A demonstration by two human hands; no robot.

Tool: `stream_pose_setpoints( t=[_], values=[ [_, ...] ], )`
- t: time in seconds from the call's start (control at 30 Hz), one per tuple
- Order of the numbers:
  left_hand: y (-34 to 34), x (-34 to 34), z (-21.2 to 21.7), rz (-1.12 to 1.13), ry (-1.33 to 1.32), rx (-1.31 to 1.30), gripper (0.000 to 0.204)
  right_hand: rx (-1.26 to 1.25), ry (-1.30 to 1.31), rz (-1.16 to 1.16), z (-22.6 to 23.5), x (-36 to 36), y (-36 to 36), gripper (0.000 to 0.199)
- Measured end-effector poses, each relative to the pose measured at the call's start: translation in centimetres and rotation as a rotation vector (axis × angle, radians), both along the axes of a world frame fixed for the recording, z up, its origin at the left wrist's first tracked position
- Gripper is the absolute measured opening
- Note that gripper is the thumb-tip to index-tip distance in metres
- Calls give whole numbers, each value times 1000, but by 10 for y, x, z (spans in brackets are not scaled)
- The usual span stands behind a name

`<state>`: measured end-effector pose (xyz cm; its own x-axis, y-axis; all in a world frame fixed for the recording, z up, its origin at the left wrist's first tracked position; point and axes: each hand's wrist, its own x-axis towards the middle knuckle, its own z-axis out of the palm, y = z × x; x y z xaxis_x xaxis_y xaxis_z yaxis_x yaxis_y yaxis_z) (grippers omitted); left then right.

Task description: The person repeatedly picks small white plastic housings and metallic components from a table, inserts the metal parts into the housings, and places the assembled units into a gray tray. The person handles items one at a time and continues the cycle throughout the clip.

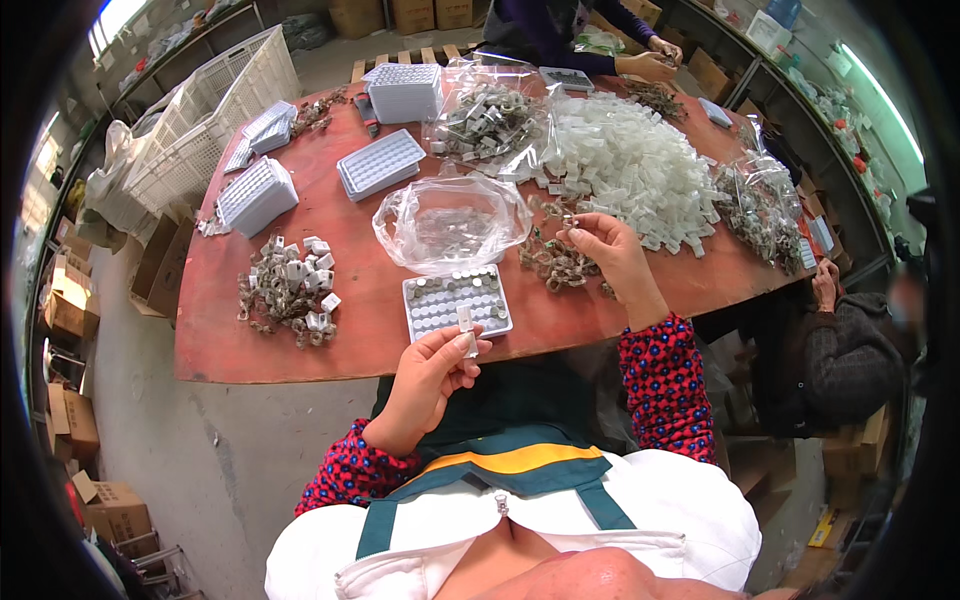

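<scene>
My left hand (pixel 430 378) is closed, pinching a small white plastic piece (pixel 465 322) upright between thumb and fingers. It hovers over the near edge of a white compartment tray (pixel 457 330), where several small round discs sit in the rows. Further right, my right hand (pixel 606 250) pinches a thin brownish-grey coiled part (pixel 568 222) at its fingertips. Below those fingers lies a small heap of similar coiled parts (pixel 556 266). Between the tray and the big heap, an open clear plastic bag (pixel 450 225) holds small greyish pieces.
A large heap of translucent white plastic pieces (pixel 630 165) covers the table's (pixel 360 345) far right. Assembled pieces (pixel 290 285) lie at left. Stacked white trays (pixel 258 195) and a filled bag (pixel 490 120) stand farther back. Two other people (pixel 560 30) work around the table.
</scene>
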<state>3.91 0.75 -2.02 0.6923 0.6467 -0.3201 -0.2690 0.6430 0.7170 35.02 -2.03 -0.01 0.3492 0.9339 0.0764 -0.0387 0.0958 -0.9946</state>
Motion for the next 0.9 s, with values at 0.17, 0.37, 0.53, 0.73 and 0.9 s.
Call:
stream_pose_setpoints(
  t=[0.17, 0.37, 0.53, 0.73, 0.9],
  values=[
    [-2, 13, 13, 15, -100, -37, 32, 12, -220, 33, 9, -11, -25, 22],
    [5, 38, 27, -7, -137, 142, 17, 123, -11, 223, -2, -42, -41, 18],
    [11, 58, 30, -4, -45, 505, 25, 40, 125, 359, -1, -56, -44, 24],
    [14, 55, 27, -179, 17, 883, 29, -217, 358, 572, 0, -56, -42, 29],
    [7, 47, 22, -86, 116, 686, 21, -218, 74, 449, 17, -76, -36, 35]
  ],
)
